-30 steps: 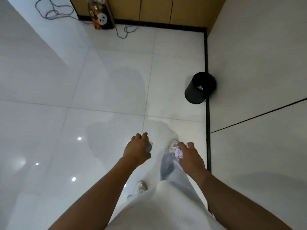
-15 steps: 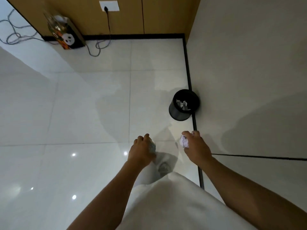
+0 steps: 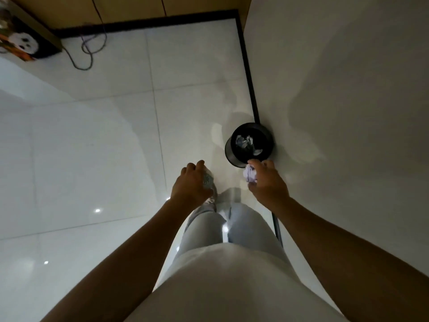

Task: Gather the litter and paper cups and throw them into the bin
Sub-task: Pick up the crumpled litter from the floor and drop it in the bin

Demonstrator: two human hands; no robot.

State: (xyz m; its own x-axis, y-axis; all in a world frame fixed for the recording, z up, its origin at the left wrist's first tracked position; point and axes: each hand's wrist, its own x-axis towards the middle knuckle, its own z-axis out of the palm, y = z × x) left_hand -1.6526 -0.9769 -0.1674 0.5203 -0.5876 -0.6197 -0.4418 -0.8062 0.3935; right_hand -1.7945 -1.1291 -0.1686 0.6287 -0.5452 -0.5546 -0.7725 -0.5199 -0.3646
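Right hand (image 3: 267,182) outstretched, fingers curled around crumpled paper (image 3: 250,175) at the near rim of the black bin (image 3: 234,156), left hand (image 3: 192,182) extended alongside, clutching a greyish wad (image 3: 208,178), more litter inside the bin by the right wall.

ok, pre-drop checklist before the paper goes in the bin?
1. Right hand grips crumpled paper: ok.
2. Left hand grips a second piece of litter: ok; what it is, cannot tell.
3. Bin upright, mouth open, against the wall: ok.
4. Room left in bin, with some crumpled paper already inside: ok.
5. Right hand over the bin mouth: not ok, it sits at the near rim.
6. Left hand over the bin mouth: not ok, it is off to the bin's left.
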